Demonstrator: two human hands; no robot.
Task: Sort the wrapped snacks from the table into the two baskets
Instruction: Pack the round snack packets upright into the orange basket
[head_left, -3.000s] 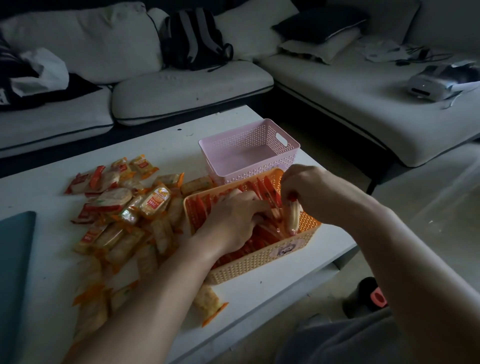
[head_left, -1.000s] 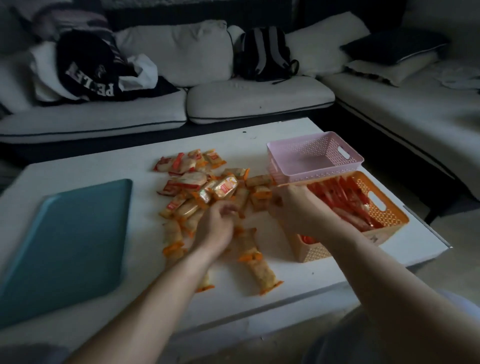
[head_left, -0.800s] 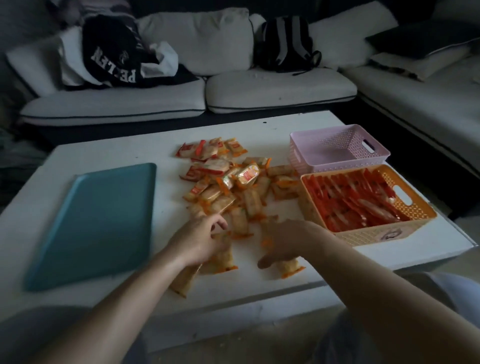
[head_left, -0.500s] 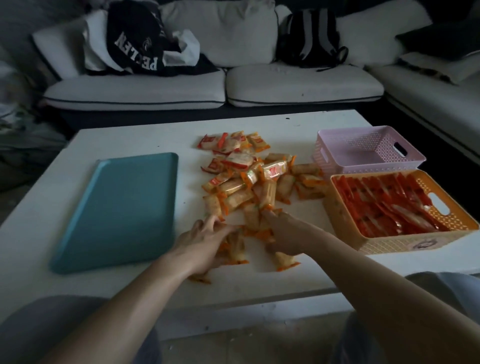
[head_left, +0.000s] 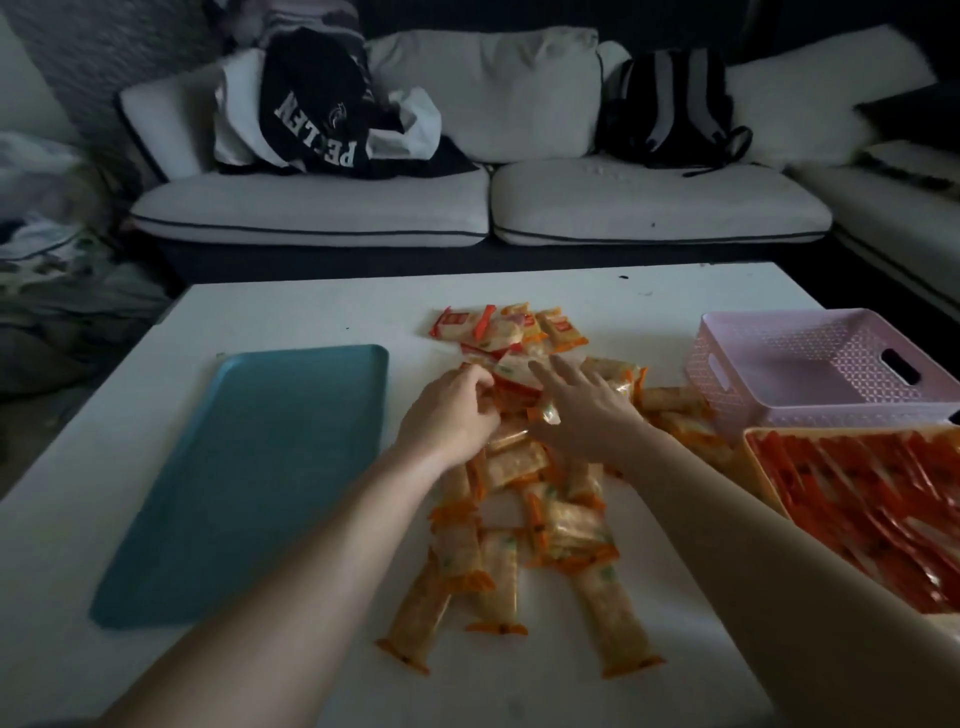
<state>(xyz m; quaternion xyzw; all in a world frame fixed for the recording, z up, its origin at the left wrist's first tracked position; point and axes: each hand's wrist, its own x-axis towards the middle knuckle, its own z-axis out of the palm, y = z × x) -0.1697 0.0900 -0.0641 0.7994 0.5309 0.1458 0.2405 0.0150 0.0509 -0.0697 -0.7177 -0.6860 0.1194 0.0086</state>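
Where crinkly oblong snacks (head_left: 519, 462) heap, perforated pink basket (head_left: 727, 384)

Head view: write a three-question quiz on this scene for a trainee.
1. True or false: the pink basket holds snacks.
2. What lies left of the snack pile? A) a plate B) a teal tray C) a bowl
3. Which hand reaches over the snack pile with straight fingers?

Key: 1. False, no snacks show in it. 2. B. 3. The right hand; the fingers of the left hand are curled.
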